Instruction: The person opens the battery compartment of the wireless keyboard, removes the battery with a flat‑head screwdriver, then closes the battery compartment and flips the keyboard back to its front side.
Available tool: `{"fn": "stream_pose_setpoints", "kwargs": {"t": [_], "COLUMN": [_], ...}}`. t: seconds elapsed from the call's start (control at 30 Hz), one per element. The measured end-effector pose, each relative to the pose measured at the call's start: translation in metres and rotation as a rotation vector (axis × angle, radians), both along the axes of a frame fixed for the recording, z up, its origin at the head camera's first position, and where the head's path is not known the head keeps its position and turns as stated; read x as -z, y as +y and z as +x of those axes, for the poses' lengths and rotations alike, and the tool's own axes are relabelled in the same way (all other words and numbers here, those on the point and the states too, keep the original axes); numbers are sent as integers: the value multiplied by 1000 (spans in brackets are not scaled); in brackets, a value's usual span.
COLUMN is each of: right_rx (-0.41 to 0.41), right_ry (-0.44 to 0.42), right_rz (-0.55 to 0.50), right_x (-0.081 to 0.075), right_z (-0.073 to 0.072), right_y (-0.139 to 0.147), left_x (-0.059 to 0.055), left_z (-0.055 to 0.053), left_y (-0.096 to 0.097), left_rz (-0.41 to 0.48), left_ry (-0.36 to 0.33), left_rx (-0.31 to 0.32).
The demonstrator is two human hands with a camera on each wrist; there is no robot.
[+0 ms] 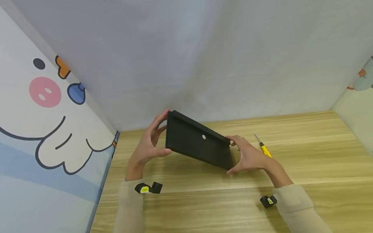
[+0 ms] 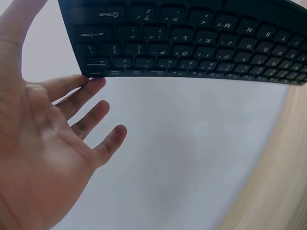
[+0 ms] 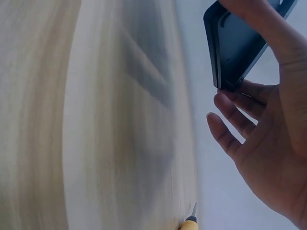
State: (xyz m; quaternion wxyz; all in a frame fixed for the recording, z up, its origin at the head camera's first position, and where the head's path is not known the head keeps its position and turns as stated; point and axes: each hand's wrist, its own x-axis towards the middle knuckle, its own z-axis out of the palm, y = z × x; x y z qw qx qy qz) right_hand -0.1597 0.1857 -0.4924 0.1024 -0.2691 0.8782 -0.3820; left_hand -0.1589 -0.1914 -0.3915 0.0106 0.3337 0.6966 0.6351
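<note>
A black keyboard (image 1: 192, 142) is held up at a tilt above the wooden table, its underside with a small white round spot facing the head camera. My left hand (image 1: 147, 145) grips its left end between thumb and fingers. At the opposite end, my right hand (image 1: 247, 153) pinches it by the short edge. The left wrist view shows the keys of the keyboard (image 2: 163, 43) turned away from me, with fingertips of the left hand (image 2: 53, 129) at its corner. In the right wrist view, the right hand (image 3: 273, 120) holds a corner of the keyboard (image 3: 235, 45).
A yellow-handled screwdriver (image 1: 265, 150) lies on the wooden table (image 1: 204, 207) just beyond my right hand. Behind the table rises a pale grey wall (image 1: 186, 58). A panel with cartoon drawings (image 1: 49, 129) stands along the left side.
</note>
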Motion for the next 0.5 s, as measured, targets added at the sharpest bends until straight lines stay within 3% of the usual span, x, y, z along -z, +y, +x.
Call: {"fn": "stream_pose_setpoints", "kwargs": {"t": [0.3,0.5], "right_rx": [2,16], "right_ry": [55,55], "right_rz": [51,80], "right_x": [-3,-6], "right_z": [-5,-6], "right_y": [3,4], "left_x": [7,11], "left_z": [2,5], "left_y": [-23,-32], "left_rz": [-63,-134], "left_ry": [-78,-123], "left_rx": [18,-9]}}
